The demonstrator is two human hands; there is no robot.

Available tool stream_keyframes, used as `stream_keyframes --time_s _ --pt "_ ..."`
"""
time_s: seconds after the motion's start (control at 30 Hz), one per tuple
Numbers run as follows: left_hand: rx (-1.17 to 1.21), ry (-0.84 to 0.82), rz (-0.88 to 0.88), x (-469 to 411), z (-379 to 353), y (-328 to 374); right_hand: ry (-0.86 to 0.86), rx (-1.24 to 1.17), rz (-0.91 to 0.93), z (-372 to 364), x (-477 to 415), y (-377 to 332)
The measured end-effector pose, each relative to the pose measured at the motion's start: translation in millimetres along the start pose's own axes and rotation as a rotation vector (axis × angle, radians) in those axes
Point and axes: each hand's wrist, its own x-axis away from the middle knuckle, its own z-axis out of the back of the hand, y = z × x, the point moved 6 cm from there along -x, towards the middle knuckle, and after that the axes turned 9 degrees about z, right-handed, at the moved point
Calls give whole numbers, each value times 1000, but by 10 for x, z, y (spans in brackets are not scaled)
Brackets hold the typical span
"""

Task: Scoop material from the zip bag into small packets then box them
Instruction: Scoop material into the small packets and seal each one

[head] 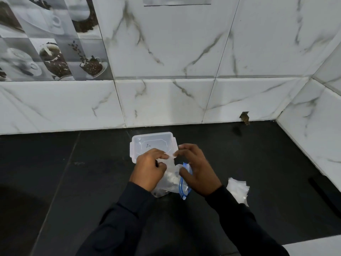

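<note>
Pinching packet (170, 160) between hands (149, 169) (198, 170), above zip bag (172, 185)

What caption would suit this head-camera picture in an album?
Left hand and right hand pinch a small packet over the zip bag, clear box behind, spare packets to their right.

Black countertop (258, 163); white marble wall tiles (166, 52); coffee-print tiles (51, 43) upper left

From my remote seat: my left hand (149, 169) and right hand (198, 170) meet at centre frame, knuckles up, fingers pinching a small clear plastic packet (170, 160). The dark-sleeved left forearm (127, 215) and right forearm (238, 218) angle inward from below.
</note>
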Motion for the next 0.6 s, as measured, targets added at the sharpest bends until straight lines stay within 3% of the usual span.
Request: stream_keyframes --time_s 0.07,0.17,0.27,0.33,0.43,0.6 --pt "38 -8 33 -23 154 -198 134 -106 -87 129 13 129" --pt "66 -87 146 -1 274 -664 206 77 -319 207 162 608" --pt "156 -291 350 188 67 -1209 -222 242 -548 -117 421 1145" --pt "218 -415 441 381 -200 -1457 -430 236 -555 -398 557 1297" --pt "254 -508 470 595 -578 -1572 -519 185 -567 -662 584 1299" --pt "199 -437 477 613 -941 -1595 -518 171 -702 -937 393 1296"
